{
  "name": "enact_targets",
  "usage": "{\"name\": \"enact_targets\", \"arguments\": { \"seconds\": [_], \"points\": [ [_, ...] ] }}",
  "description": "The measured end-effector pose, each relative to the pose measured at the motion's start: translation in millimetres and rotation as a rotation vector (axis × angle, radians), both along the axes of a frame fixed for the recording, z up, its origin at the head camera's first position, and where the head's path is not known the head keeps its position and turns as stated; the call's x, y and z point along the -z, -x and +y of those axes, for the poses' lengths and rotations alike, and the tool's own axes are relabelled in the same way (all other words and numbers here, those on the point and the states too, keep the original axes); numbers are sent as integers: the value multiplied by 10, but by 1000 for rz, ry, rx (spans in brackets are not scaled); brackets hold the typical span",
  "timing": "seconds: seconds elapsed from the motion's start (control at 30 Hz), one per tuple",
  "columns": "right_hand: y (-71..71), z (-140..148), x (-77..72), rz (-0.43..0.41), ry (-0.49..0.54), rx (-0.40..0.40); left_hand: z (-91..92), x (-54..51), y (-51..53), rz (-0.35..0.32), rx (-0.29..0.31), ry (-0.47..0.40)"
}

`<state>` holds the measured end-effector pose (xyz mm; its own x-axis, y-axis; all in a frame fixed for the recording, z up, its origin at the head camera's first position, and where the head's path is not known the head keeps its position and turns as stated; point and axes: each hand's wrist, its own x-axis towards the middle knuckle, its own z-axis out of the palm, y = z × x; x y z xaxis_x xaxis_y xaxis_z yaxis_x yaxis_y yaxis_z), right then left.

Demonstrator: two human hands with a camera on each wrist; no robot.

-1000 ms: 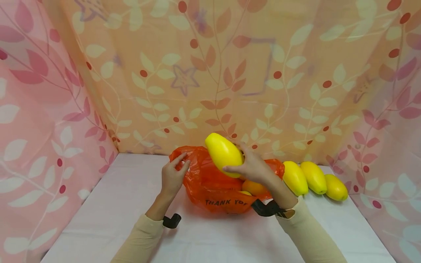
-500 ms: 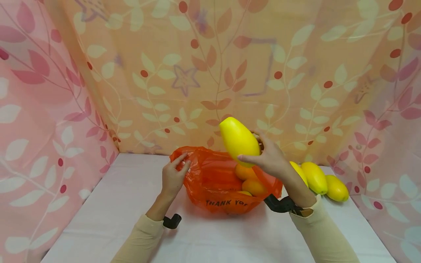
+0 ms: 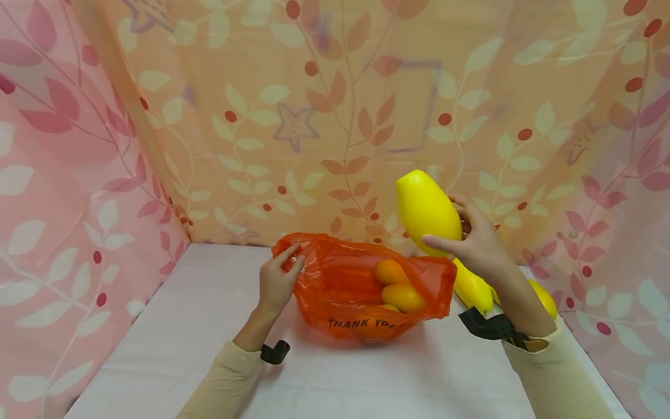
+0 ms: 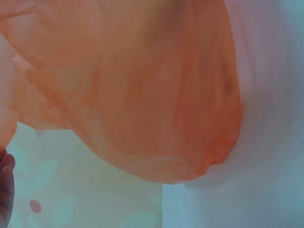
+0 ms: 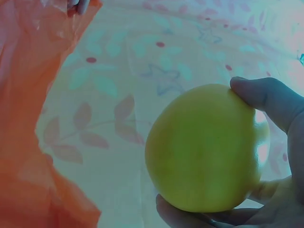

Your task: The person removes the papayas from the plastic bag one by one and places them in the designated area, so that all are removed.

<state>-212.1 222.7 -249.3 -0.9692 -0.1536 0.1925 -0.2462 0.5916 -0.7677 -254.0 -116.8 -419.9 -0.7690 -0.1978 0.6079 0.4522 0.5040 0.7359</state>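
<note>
In the head view my right hand grips a yellow papaya, raised above the right end of an orange plastic bag. The right wrist view shows the papaya's rounded end between thumb and fingers. My left hand pinches the bag's left rim, holding the mouth wide. Several yellow-orange fruits lie inside the bag, partly covered by its film. Orange film fills much of the left wrist view, with only some fingertips at its edge.
More yellow fruits lie on the white table right of the bag, partly hidden behind my right forearm. Patterned cloth walls enclose the back and both sides.
My right hand has carried the papaya up and to the right, from over the bag's middle to its right end. The left hand has stayed at the rim.
</note>
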Motion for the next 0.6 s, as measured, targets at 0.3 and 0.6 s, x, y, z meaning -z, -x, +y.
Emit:
{"name": "enact_targets", "arguments": {
  "seconds": [0.3, 0.6],
  "points": [
    [-87, 266, 100, 22, 9, 59, 0, 1, -9, -17, 0, -3],
    [-148, 526, 235, 15, -14, 158, -2, -1, -15, -2, 10, -11]
  ]
}}
